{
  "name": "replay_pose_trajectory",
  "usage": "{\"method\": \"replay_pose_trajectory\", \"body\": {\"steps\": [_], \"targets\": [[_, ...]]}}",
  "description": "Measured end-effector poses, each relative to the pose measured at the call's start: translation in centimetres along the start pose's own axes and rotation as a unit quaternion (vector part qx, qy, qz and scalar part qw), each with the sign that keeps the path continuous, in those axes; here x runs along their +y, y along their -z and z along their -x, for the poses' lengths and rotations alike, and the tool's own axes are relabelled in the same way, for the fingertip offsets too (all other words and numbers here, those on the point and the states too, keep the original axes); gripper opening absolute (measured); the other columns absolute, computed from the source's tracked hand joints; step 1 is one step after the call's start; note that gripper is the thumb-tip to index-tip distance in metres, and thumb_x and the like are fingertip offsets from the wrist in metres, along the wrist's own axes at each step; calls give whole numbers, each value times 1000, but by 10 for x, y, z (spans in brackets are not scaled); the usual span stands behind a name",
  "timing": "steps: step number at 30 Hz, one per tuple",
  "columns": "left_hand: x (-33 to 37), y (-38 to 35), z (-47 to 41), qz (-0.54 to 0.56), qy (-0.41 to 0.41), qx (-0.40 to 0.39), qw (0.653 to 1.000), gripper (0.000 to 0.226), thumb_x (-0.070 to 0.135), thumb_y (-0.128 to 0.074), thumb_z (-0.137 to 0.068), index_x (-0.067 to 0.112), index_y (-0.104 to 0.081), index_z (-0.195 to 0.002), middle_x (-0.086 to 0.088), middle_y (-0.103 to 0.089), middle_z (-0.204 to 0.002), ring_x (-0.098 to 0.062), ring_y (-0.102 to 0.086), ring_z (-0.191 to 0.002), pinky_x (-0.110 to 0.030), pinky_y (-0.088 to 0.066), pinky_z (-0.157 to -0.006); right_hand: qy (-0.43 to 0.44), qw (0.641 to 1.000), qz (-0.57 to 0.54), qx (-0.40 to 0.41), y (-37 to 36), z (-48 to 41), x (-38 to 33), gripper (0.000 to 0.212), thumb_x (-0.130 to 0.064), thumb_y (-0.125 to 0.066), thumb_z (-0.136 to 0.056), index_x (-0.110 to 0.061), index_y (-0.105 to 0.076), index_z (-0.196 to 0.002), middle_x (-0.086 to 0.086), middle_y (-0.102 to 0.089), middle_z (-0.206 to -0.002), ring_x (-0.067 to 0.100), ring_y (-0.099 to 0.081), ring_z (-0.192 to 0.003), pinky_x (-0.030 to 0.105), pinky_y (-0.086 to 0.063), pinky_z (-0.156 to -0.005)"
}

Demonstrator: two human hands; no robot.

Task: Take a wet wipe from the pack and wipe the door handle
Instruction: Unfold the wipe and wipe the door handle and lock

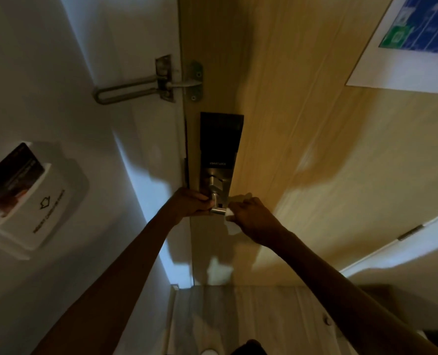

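Note:
A silver lever door handle (pixel 216 201) sticks out from a black and steel smart lock plate (pixel 220 139) on the wooden door (pixel 302 124). My left hand (pixel 191 202) grips the left side of the handle near the door edge. My right hand (pixel 251 217) is closed on a white wet wipe (pixel 230 212), pressed against the handle's right end. The wipe pack is not in view.
A swing-bar door guard (pixel 146 87) spans the frame and door above the lock. A white key-card holder (pixel 33 198) with a dark card sits on the left wall. A blue and green notice (pixel 417 29) hangs on the door at top right. A hinge (pixel 410 233) shows on the right.

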State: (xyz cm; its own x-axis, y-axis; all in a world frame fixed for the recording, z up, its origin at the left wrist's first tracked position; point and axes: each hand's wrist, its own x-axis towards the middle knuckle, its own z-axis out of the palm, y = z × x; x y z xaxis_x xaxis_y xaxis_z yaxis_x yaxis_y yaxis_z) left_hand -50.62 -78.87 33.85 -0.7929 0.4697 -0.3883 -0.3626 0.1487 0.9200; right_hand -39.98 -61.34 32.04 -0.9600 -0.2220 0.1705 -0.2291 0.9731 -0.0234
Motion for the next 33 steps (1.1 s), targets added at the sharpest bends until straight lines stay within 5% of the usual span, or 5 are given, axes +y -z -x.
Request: {"method": "replay_pose_trajectory", "body": {"steps": [7,12,16,21,33], "targets": [[-7,4,-6,-1,-7,-6,1000,14,-12,-68,-75,2,-67,-77,4,-71,-57,-9,-70,-56,-25,-60,-58,17,1000,9,-9,4,23,39,28,-22,-65,-87,-8,-61,-111,12,-71,-98,29,-67,-85,44,-47,-87],[-5,6,-12,-31,-6,5,1000,14,-9,-75,-70,-4,-69,-82,4,-71,-57,-10,-70,-56,-20,-56,-53,35,998,43,-32,-2,8,23,57,-38,-19,-89,-8,-61,-112,13,-69,-104,34,-64,-90,46,-35,-95],[-4,8,-12,-66,-11,12,998,26,-3,-78,-69,-11,-68,-92,0,-73,-60,-14,-72,-60,-23,-58,-58,27,999,24,17,-14,-10,2,33,-31,-40,-94,-7,-63,-100,12,-71,-81,34,-64,-66,45,-36,-89],[-4,10,-5,-10,-8,5,1000,28,-12,-69,-74,-21,-62,-100,-7,-73,-64,-20,-72,-61,-26,-59,-59,23,998,41,32,-10,22,37,22,-15,-74,-81,-13,-65,-100,8,-69,-87,31,-64,-65,51,-49,-83],[-9,15,-2,-13,-59,-16,998,26,-9,-71,-73,-10,-68,-98,-8,-76,-78,-23,-74,-75,-27,-60,-67,-13,998,-13,66,-23,-4,1,42,-36,-32,-94,-7,-61,-103,10,-68,-77,31,-64,-64,46,-45,-83]]}}
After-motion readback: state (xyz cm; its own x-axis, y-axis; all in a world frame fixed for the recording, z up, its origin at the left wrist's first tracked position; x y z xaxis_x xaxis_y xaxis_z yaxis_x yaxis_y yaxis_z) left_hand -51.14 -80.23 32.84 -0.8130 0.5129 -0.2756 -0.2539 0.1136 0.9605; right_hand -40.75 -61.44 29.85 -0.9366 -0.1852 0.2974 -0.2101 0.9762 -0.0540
